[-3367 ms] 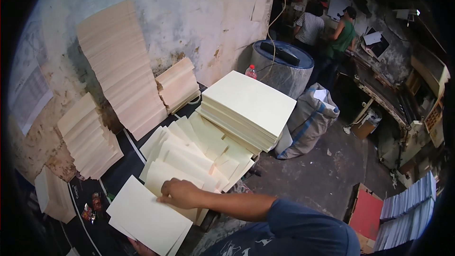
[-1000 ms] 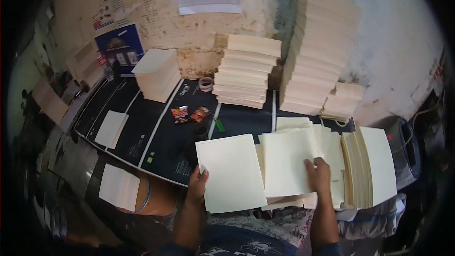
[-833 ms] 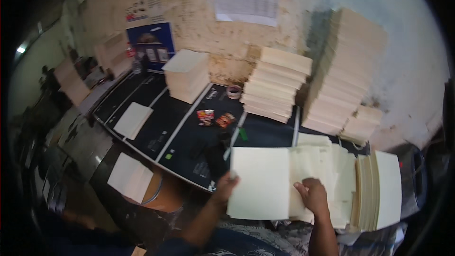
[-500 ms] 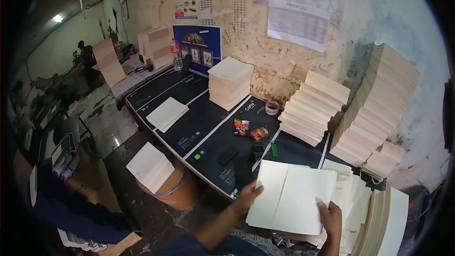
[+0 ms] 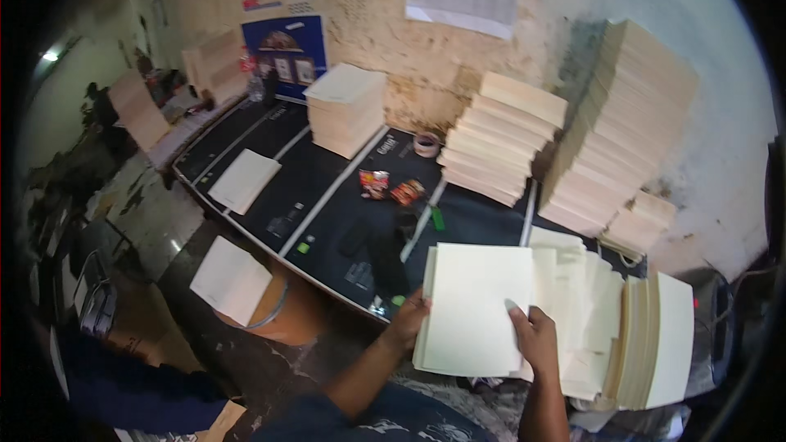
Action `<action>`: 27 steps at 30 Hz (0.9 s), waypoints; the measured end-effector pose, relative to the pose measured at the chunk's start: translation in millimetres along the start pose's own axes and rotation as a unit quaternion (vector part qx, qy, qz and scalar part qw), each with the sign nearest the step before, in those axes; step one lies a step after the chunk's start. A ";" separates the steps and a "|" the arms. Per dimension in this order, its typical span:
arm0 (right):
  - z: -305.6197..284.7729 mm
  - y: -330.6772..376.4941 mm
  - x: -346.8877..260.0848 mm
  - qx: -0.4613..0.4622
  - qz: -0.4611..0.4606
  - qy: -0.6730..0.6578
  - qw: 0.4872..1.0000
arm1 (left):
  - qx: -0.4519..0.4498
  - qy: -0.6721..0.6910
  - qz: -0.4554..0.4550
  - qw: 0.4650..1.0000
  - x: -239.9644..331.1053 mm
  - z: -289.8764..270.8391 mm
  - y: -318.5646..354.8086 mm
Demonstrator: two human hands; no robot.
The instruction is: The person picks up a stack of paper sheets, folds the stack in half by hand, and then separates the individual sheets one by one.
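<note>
A thin bundle of cream-white paper sheets (image 5: 473, 307) is between my two hands at the front edge of the table. My left hand (image 5: 408, 319) grips its left edge, fingers closed around the side. On the right side, my right hand (image 5: 536, 340) holds it with the thumb lying on the top sheet and the other fingers partly hidden. A few lower sheets stick out slightly at the left edge. Just right of the bundle, more loose cream sheets (image 5: 577, 311) lie fanned and overlapping, beside a thick row of paper (image 5: 671, 340).
Tall paper stacks (image 5: 630, 127) lean by the wall, beside a lower slanted stack (image 5: 503, 139). A square stack (image 5: 348, 110) and a small pile (image 5: 244, 182) sit on the black tabletop (image 5: 327, 188). Sachets (image 5: 374, 184), a tape roll (image 5: 426, 145) and a green lighter (image 5: 438, 218) lie there. An orange drum (image 5: 299, 311) bears paper.
The top of the bundle showed two overlapping parts with a line between them; now it shows one even sheet. My right thumb has moved inward on it. The whole view has shifted.
</note>
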State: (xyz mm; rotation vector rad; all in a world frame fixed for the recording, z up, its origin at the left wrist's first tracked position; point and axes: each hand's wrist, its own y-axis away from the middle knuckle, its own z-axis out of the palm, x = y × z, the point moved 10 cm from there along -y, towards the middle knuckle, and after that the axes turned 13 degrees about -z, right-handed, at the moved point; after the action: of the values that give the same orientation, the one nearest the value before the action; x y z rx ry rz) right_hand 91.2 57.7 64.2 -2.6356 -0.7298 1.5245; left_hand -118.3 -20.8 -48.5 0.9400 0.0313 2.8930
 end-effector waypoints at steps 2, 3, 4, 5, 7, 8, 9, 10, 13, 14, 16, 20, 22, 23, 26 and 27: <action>2.0 3.0 16.9 -0.035 0.039 0.007 0.999 | -0.018 0.043 0.010 0.999 10.7 32.3 -1.7; 0.1 3.6 17.7 -0.024 0.042 -0.021 0.999 | -0.034 0.041 0.006 0.999 7.9 36.7 -6.8; 0.5 5.2 17.3 -0.015 0.045 -0.052 0.998 | -0.048 0.039 0.002 0.998 5.0 39.2 -10.2; -0.5 6.5 19.6 -0.006 0.048 -0.082 0.995 | -0.061 0.037 0.000 0.997 1.8 43.5 -13.5; 0.1 9.5 35.8 0.023 0.031 -0.110 0.993 | -0.058 0.048 -0.011 0.997 -3.4 51.9 -17.9; -1.1 10.4 40.0 0.036 0.021 -0.125 0.991 | -0.056 0.053 -0.015 0.997 -2.9 57.9 -18.6; -5.8 12.4 45.1 0.031 0.030 -0.109 0.993 | -0.032 0.026 -0.015 0.999 -0.9 62.2 -17.7; -8.2 12.3 39.2 0.023 0.038 -0.097 0.994 | -0.004 -0.003 -0.014 1.000 6.3 66.9 -12.8; -11.4 14.2 45.5 0.004 0.059 -0.074 0.995 | 0.047 -0.057 -0.007 0.997 17.9 62.7 -8.6; -11.5 15.5 48.8 -0.001 0.066 -0.069 0.995 | 0.058 -0.069 -0.005 0.996 20.3 60.2 -7.1; -10.3 18.0 55.1 0.022 0.097 -0.120 0.988 | 0.100 -0.133 0.028 0.986 43.4 42.4 8.8; -35.7 18.5 62.3 0.076 0.063 0.049 0.994 | 0.082 -0.076 0.119 0.987 116.4 47.6 51.3; -38.4 22.2 64.4 0.108 0.020 0.061 0.992 | 0.105 -0.082 0.120 0.984 124.0 42.6 54.8; -38.3 19.6 65.1 0.118 -0.045 0.059 0.990 | 0.104 -0.094 0.107 0.984 118.1 41.3 50.8; -17.8 18.0 64.2 0.003 0.023 -0.097 0.995 | 0.103 -0.129 0.073 0.984 79.9 33.3 22.5; -13.8 16.7 55.7 -0.025 0.005 -0.099 0.995 | 0.093 -0.132 0.059 0.985 64.9 39.1 14.2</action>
State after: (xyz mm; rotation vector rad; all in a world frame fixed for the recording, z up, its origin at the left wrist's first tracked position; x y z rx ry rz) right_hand 132.3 68.0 22.0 -2.5518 -0.7742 1.8121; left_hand -148.8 -28.8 21.8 1.3957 0.2365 2.8807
